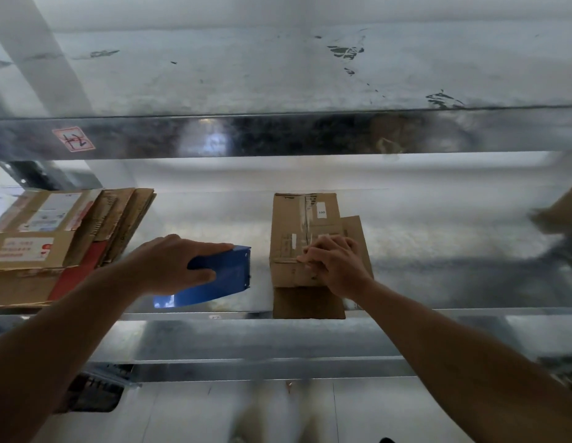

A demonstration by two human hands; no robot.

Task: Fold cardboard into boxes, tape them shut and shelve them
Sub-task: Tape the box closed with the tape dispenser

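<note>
While on shelf [438,238]; box [297,219] (right hand [336,263])

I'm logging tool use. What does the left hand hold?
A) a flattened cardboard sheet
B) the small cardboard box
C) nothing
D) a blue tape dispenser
D: the left hand grips the blue tape dispenser, while the right hand is the one on the cardboard box.

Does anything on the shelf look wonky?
Yes. A loose flap juts from the right side of the small box, by the right hand, not folded flat. The flattened cardboard pile at the left is fanned unevenly.
</note>
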